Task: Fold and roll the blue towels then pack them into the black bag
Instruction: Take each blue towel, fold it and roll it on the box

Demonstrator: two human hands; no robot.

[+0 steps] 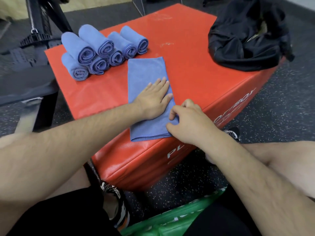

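A blue towel (pixel 146 72), folded into a long strip, lies flat on the red padded box (pixel 196 79), its near end at the box's front edge. My left hand (pixel 153 99) presses flat on the middle of the strip with straight fingers. My right hand (pixel 189 121) pinches the towel's right edge near the front corner. Several rolled blue towels (pixel 102 50) are stacked in a pile at the back left of the box. The black bag (pixel 247 36) sits crumpled at the back right corner, its opening facing up.
Speckled black rubber floor (pixel 281 108) surrounds the box. A black bench (pixel 25 82) stands at the left and dark equipment behind it. My knees and shoes are close below the box, with a green padded block (pixel 170 222) between them.
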